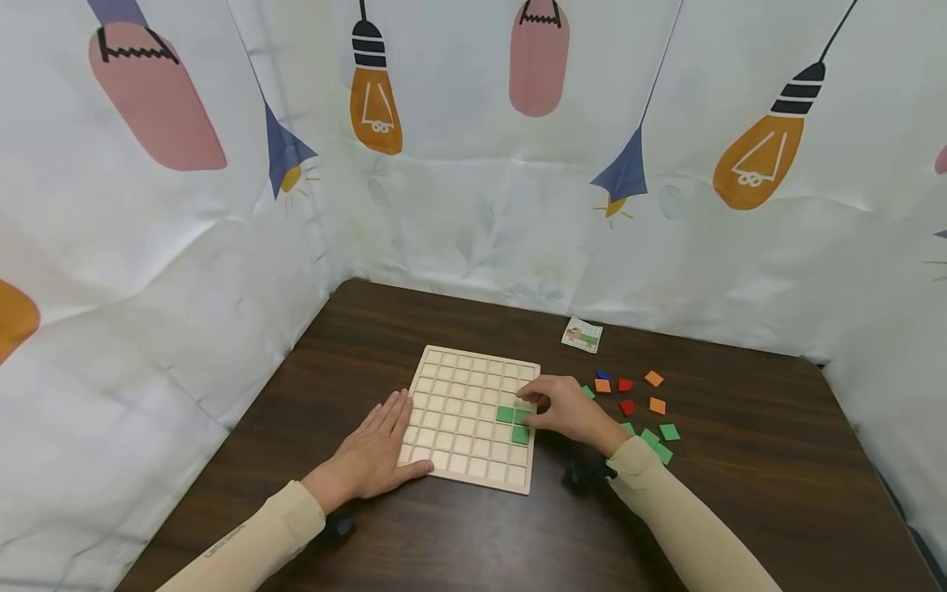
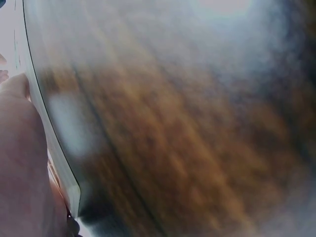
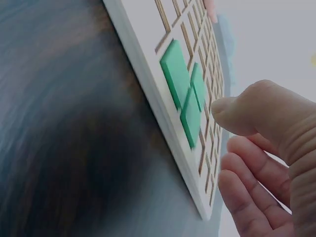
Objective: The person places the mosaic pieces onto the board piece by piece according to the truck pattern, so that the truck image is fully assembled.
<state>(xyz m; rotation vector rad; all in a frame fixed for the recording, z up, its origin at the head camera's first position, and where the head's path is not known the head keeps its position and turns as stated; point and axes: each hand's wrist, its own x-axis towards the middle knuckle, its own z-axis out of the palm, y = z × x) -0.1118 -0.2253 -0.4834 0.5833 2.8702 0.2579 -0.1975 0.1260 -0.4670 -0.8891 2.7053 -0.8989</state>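
Note:
A pale wooden grid board [image 1: 451, 423] lies flat on the dark table, its cells bare except for three green square tiles [image 1: 505, 413] near the right edge. My left hand [image 1: 373, 452] rests at the board's left side and lower left corner, with fingers straight and thumb spread. In the left wrist view only part of that hand [image 2: 22, 148] shows, beside the board's edge. Over the board's right side is my right hand [image 1: 568, 409], fingers loosely bent. The right wrist view shows its thumb apart from the fingers, nothing between them, close to the green tiles [image 3: 175, 74].
Right of the board lie several loose green tiles [image 1: 669, 432], orange squares [image 1: 657, 405], red pieces [image 1: 627, 407] and a blue piece [image 1: 602, 375]. A small printed card [image 1: 582, 335] lies behind them. Patterned white cloth [image 1: 459, 214] hangs along the table's back and left sides.

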